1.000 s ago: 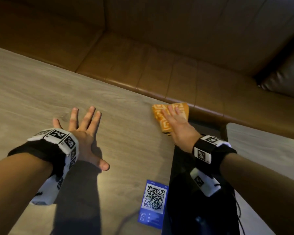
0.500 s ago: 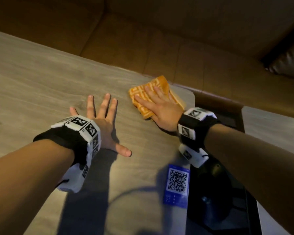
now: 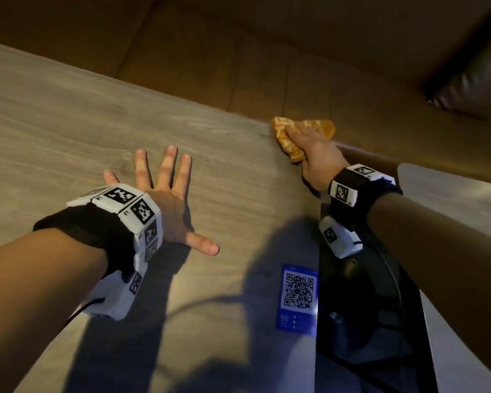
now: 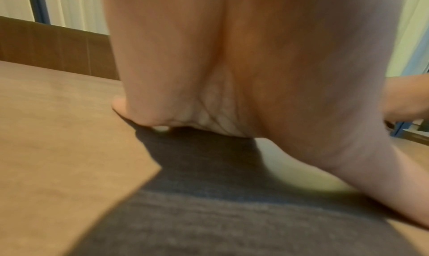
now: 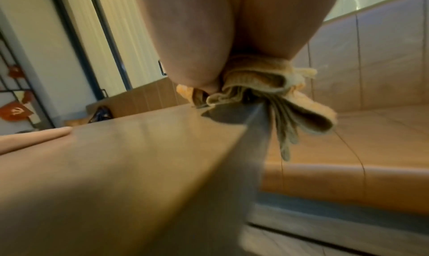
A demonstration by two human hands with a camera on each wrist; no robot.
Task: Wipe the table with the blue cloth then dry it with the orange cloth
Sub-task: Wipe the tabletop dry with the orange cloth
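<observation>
The orange cloth (image 3: 284,134) lies bunched at the far right corner of the wooden table (image 3: 68,123). My right hand (image 3: 309,148) grips it, fingers curled over it and hidden. In the right wrist view the orange cloth (image 5: 262,80) is crumpled under the palm of my right hand (image 5: 209,30), and its folds hang over the table edge. My left hand (image 3: 165,188) rests flat on the table with fingers spread, holding nothing; the left wrist view shows its palm (image 4: 255,67) on the wood. No blue cloth is in view.
A blue QR-code card (image 3: 298,299) lies near the table's right edge. A black object (image 3: 360,321) fills the gap between this table and a second table (image 3: 451,194) at the right. A brown padded bench (image 3: 267,66) runs along the far side.
My right hand has pushed the orange cloth right and away to the table's far corner, where it now bunches over the edge. The left hand stays flat on the table.
</observation>
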